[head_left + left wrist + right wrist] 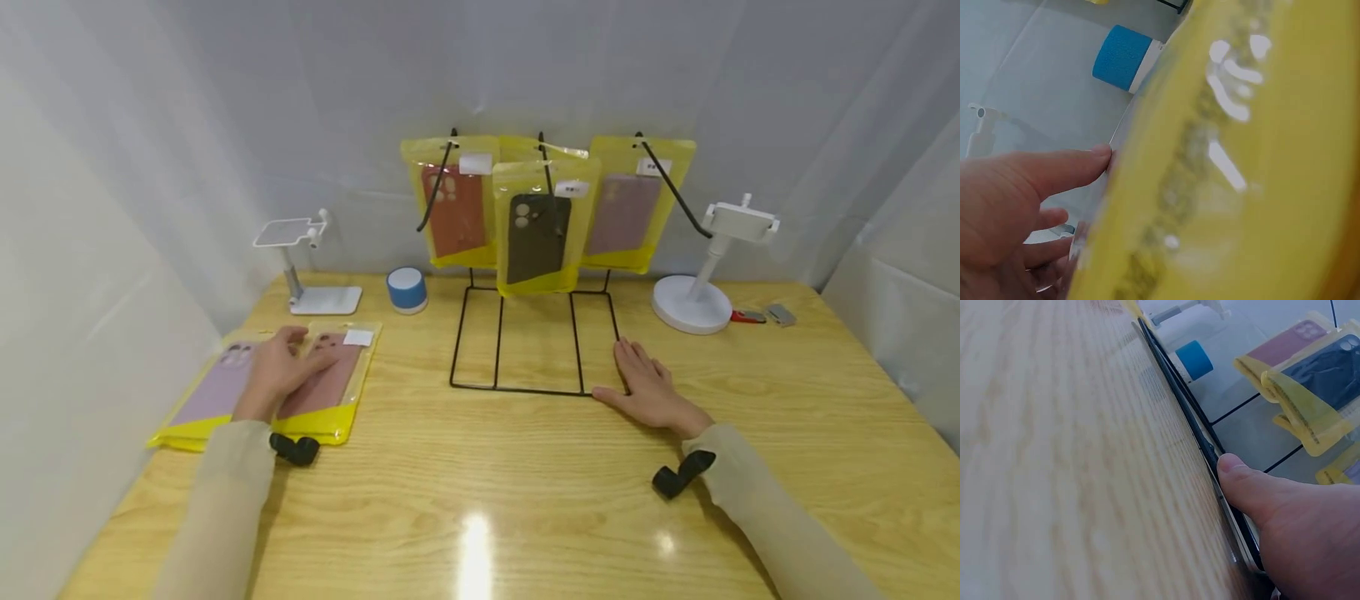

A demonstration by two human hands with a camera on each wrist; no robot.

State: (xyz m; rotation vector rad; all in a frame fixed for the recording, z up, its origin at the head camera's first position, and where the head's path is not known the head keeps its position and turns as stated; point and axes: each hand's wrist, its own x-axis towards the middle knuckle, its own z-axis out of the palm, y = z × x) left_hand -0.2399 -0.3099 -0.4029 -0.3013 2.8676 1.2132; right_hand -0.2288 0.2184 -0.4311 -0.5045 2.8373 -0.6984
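Right hand flat, steadying rack | left hand flat on packs | slick, light, floppy; pinch a top edge

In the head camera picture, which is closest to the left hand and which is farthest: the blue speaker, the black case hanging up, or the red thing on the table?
From the left hand:
1. Blue speaker, just behind it.
2. Black case, hanging mid-rack.
3. Red thing, far right.

right hand flat on table | thumb touching black wire rack base | blue speaker behind
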